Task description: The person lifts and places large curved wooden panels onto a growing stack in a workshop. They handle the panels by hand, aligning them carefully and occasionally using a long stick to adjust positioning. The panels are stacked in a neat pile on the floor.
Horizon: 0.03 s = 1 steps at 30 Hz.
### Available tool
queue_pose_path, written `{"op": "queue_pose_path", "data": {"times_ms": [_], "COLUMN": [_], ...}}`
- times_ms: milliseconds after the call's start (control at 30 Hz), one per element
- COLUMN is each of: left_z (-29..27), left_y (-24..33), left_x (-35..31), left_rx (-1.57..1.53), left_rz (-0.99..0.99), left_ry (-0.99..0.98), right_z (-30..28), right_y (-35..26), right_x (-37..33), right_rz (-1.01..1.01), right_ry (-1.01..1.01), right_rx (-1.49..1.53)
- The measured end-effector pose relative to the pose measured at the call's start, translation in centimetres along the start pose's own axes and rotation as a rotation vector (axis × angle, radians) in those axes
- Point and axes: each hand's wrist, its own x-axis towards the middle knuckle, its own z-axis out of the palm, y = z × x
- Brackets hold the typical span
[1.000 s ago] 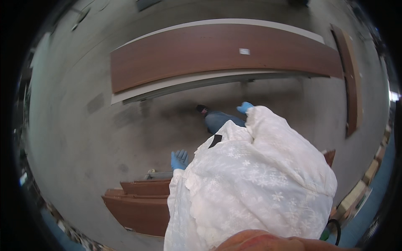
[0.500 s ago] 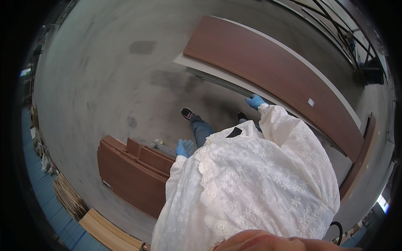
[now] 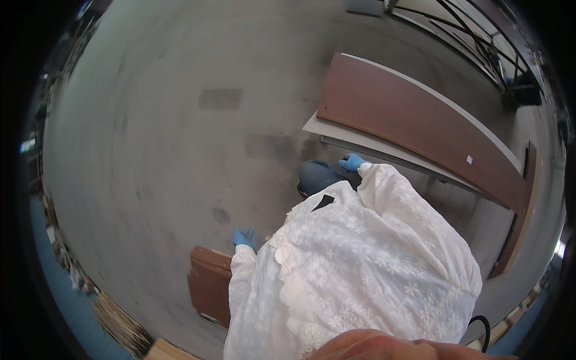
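Note:
My left hand (image 3: 243, 236), in a blue glove, hangs with its fingers apart and holds nothing, just beyond a stack of reddish-brown panels (image 3: 210, 288). My right hand (image 3: 353, 162), gloved the same way, has loosely bent fingers with nothing visible in them. It is by the near edge of a long brown panel (image 3: 414, 120) that lies over a white panel (image 3: 336, 129). A narrow gap seems to part the hand from that edge. My bent knee (image 3: 321, 177) in blue trousers shows between the hands.
Another brown panel (image 3: 521, 225) crosses the right end of the long one. At the far right stands a dark metal frame (image 3: 480, 36), with a grey box (image 3: 365, 7) to its left. Bundled brown strips (image 3: 123, 324) lie at the lower left. Grey floor (image 3: 150, 150) stretches to the left.
My view has shifted, so the long panels sit lower and further right, and the panel stack is now mostly behind my sleeve. My left hand has turned, and a bent knee has come forward.

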Motion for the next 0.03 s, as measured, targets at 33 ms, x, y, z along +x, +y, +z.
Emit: {"op": "queue_pose_path", "data": {"times_ms": [33], "left_z": [2.17], "left_y": [3.63], "left_x": [1.32], "left_rx": [0.007], "left_rz": [0.051], "left_ry": [-0.07], "right_z": [-0.16], "right_y": [-1.68], "right_x": [1.17], "right_rz": [0.003], "right_ry": [0.01], "right_rx": [0.036]}}
